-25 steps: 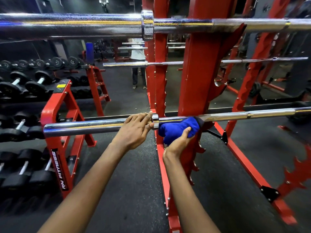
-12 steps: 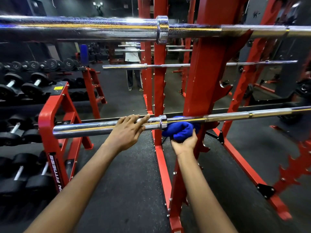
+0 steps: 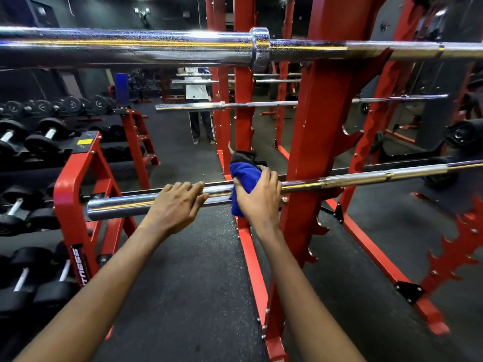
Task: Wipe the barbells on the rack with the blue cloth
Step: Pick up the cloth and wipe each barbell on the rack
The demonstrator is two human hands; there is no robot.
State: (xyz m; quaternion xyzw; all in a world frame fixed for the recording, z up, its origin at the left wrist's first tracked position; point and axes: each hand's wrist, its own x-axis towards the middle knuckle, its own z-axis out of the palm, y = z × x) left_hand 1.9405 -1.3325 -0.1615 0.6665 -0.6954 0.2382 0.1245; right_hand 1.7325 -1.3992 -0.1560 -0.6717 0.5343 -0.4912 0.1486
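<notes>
A chrome barbell (image 3: 366, 178) lies across the red rack (image 3: 316, 142) at waist height. My right hand (image 3: 258, 197) presses the blue cloth (image 3: 243, 178) over the bar just left of the rack post, and the cloth hides the bar's collar. My left hand (image 3: 176, 205) rests on the thick sleeve (image 3: 117, 206) of the same bar, fingers curled over its top. A second chrome barbell (image 3: 183, 45) sits higher on the rack, close to my head. A third barbell (image 3: 261, 103) hangs further back.
A red dumbbell rack (image 3: 73, 184) with several black dumbbells (image 3: 39, 142) stands at the left. A mirror behind shows a standing person (image 3: 200, 111). The rack's red base rails (image 3: 379, 259) run across the dark rubber floor (image 3: 183, 283).
My right hand has brought the cloth from under the bar up over its top and slid it left onto the collar. My left hand stays on the sleeve. The view has shifted closer.
</notes>
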